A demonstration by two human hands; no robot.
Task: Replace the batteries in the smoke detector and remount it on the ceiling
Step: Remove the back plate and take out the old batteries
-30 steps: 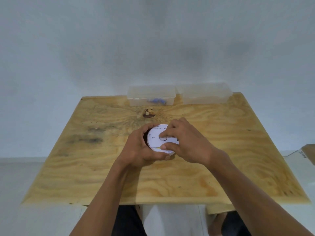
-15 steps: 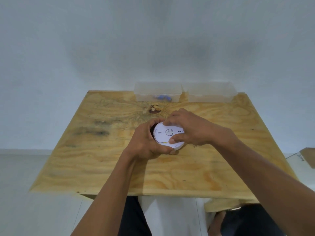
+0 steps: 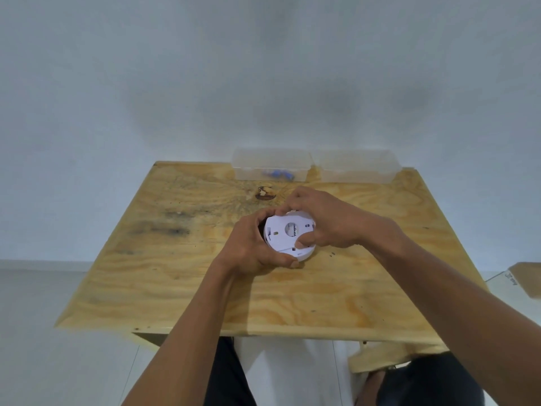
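The white round smoke detector (image 3: 288,234) is held over the middle of the plywood table (image 3: 181,282), its flat back plate turned upward. It is gripped from the near left side by the left hand (image 3: 251,247), fingers curled round its rim, and grasped from the right by the right hand (image 3: 325,222), whose thumb is pressed on the plate. Two clear plastic boxes (image 3: 316,165) are set at the table's far edge, something blue lying in the left one.
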